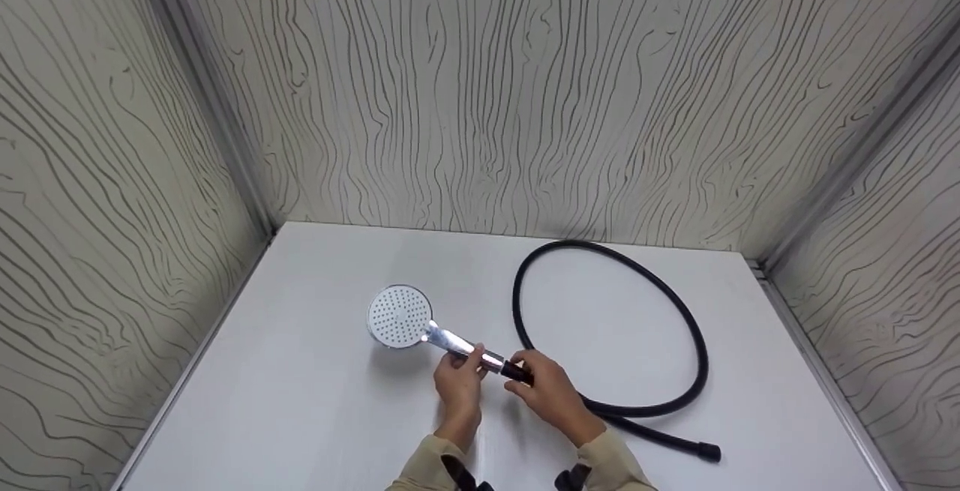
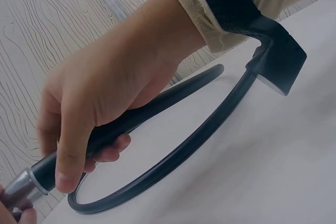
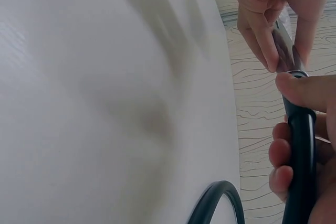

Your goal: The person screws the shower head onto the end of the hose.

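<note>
A chrome hand shower (image 1: pixel 400 316) is held over the white table, its round, dotted spray face turned up. My left hand (image 1: pixel 459 386) grips the lower part of its handle between thumb and fingers. Just to the right, my right hand (image 1: pixel 551 393) pinches the black end of a shower hose (image 1: pixel 703 356), which meets the chrome handle's end. In the right wrist view, the right thumb (image 3: pixel 302 92) lies along the black hose end, right at the chrome rim. The left wrist view shows the right fingers wrapped around the hose (image 2: pixel 118 127).
The hose lies in a wide loop on the right side of the table (image 1: pixel 300 341). Its free end (image 1: pixel 709 451) points toward the front right. Wood-grain panels (image 1: pixel 480 101) stand behind and along both sides.
</note>
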The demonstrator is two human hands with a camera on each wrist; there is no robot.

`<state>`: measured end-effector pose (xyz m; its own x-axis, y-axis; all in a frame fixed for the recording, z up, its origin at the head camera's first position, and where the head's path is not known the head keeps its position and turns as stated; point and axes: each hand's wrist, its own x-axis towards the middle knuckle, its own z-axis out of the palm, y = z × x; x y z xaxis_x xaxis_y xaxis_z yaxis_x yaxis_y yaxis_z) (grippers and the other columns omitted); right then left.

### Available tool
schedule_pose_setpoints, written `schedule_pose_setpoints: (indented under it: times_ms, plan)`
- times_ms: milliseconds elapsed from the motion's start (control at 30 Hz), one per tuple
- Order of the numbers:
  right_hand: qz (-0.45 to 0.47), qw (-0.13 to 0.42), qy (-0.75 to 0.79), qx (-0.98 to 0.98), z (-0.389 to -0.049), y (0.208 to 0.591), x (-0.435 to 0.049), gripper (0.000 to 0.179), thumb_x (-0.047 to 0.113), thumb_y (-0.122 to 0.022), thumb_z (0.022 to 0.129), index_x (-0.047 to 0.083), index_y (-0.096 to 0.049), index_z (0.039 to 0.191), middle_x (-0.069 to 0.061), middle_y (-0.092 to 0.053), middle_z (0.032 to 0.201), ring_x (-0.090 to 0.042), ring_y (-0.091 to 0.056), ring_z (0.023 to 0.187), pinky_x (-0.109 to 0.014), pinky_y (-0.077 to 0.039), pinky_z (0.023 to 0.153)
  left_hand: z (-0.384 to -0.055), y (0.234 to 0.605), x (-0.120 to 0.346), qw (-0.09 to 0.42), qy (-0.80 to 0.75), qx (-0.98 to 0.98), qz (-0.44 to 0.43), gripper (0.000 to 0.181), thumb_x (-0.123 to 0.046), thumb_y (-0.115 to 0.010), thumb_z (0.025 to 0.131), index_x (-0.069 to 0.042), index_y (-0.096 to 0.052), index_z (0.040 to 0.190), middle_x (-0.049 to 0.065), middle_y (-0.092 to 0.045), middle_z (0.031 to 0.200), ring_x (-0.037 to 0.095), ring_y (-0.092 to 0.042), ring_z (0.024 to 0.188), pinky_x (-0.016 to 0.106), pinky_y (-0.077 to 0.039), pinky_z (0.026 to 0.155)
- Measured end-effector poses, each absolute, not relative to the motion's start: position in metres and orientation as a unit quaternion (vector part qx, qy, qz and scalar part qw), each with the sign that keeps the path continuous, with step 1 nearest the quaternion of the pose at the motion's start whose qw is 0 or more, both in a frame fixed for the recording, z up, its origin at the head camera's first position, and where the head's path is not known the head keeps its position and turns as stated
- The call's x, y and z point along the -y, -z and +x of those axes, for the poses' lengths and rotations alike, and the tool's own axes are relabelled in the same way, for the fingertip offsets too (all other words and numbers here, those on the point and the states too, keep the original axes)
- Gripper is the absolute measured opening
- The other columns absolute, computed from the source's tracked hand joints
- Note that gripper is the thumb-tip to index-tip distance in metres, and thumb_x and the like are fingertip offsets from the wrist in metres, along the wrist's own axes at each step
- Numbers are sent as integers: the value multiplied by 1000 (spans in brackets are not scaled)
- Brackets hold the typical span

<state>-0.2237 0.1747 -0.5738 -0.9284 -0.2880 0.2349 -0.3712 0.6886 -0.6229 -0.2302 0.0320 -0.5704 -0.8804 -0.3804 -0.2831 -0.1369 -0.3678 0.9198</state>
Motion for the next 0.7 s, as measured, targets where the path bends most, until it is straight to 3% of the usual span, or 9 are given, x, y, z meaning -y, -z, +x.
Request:
schedule_pose_setpoints:
  times_ms: [200,333,500,600,700]
  plan:
    - [178,128,-342,914,-223,576,-174,26,8,-80,77,10,-60,92,2,-60,84,-4,-54,72,-20,-50,60,-231,572,-34,78,792,560,231,29,-8,-68,90,13,-57,109,17,-65,95,21,-70,88,33,-61,80]
    - [209,157,-303,916,-225,576,-173,13,15,-76,83,10,-65,86,3,-59,76,-3,-49,66,-18,-45,57,-231,574,-33,92,793,555,235,28,-7,-67,90,13,-58,107,17,-66,94,23,-70,88,32,-62,78]
    - [220,59,-273,935,-227,569,-176,18,23,-61,96,7,-67,90,4,-55,77,-2,-43,66,-19,-39,57,-231,575,-33,92,796,549,237,29,-7,-68,90,13,-57,107,17,-65,93,25,-69,88,34,-62,77]
    - [204,-1,-285,937,-226,563,-177,22,24,-58,98,6,-69,93,3,-58,79,-3,-45,67,-20,-40,58,-230,577,-33,87,797,548,238,29,-6,-68,89,13,-57,107,17,-65,93,25,-69,88,35,-62,77]
    - [187,-20,-311,932,-226,562,-176,20,23,-61,96,6,-70,93,2,-61,81,-4,-47,68,-20,-41,58,-230,579,-33,90,793,551,243,29,-7,-69,88,13,-57,107,17,-65,92,24,-69,87,34,-62,76]
